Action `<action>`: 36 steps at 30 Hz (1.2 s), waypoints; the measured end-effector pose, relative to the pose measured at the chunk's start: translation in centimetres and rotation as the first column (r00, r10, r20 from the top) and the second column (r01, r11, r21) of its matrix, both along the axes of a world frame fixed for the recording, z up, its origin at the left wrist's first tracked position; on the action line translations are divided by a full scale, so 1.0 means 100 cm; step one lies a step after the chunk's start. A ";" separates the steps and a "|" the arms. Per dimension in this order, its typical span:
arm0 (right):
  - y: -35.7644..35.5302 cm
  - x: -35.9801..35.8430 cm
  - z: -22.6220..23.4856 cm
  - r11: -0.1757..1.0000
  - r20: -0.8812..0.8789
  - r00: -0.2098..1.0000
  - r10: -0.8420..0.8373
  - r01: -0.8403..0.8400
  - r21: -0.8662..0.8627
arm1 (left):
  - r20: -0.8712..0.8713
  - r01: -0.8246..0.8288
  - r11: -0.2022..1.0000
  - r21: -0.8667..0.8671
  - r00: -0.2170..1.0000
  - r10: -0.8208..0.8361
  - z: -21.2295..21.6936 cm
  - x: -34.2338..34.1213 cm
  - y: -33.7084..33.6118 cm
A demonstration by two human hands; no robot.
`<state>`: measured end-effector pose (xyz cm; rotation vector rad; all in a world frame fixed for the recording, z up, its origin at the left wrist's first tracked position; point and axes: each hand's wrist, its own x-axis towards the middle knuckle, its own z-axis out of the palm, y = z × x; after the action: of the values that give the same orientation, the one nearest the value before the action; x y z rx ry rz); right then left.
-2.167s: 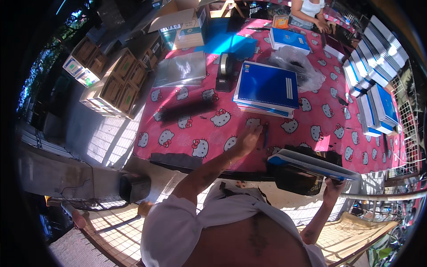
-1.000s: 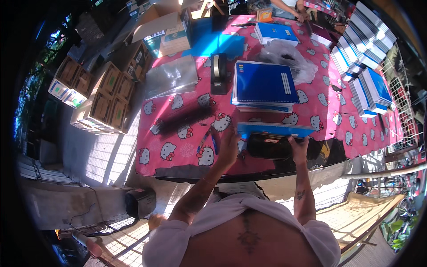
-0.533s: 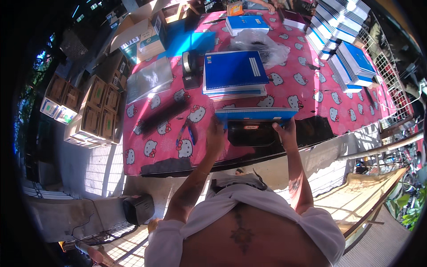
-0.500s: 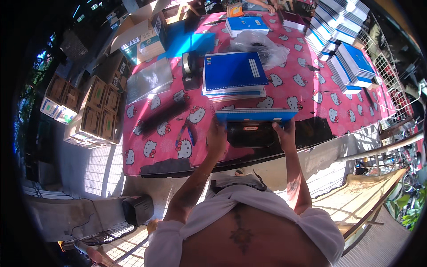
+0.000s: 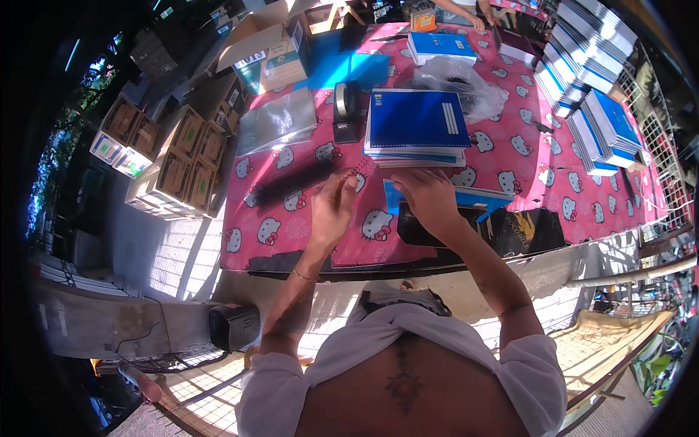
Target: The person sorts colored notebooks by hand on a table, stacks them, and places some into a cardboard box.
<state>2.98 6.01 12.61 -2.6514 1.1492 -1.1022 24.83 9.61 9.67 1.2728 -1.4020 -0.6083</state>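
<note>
Near the table's front, a blue notebook (image 5: 477,195) rests tilted against a black box (image 5: 415,231). My right hand (image 5: 431,202) reaches across the notebook's left end, fingers bent over its upper edge and closed on it. Just left of it, my left hand (image 5: 333,210) is raised with thumb and fingers pinched on a thin spiral binding coil (image 5: 358,169), faint and blurred against the cloth. A bundle of black coils (image 5: 295,183) lies left of that hand. Behind my hands sits a stack of blue notebooks (image 5: 415,120).
A tape dispenser (image 5: 346,113) and clear plastic sheets (image 5: 277,120) lie left of the stack, with an open carton (image 5: 273,58) behind. A plastic bag (image 5: 466,87) and tall notebook piles (image 5: 586,54) stand right. Another person's hand (image 5: 473,20) shows at the far edge.
My left hand has let go of the notebook and moved left, now pinching a coil. My right hand has shifted to the notebook's left end. The view has swung, so the table appears farther right.
</note>
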 end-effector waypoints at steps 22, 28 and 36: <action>-0.021 -0.004 0.005 0.985 0.086 0.994 0.073 -0.086 0.153 | 0.314 -0.038 0.995 -0.097 0.947 0.067 0.011 -0.030 -0.016; -0.020 -0.005 0.010 0.970 0.000 0.996 0.095 -0.092 0.224 | 0.466 0.435 0.882 -0.184 0.828 -0.311 0.036 0.001 -0.041; -0.039 -0.019 -0.011 0.965 0.052 0.992 0.117 -0.126 0.231 | 0.536 0.436 0.898 0.053 0.747 -0.394 0.042 -0.017 -0.055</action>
<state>1.03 2.13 11.53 -2.4721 1.0237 -0.9287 23.18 4.12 13.92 1.1114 -2.2009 -0.5003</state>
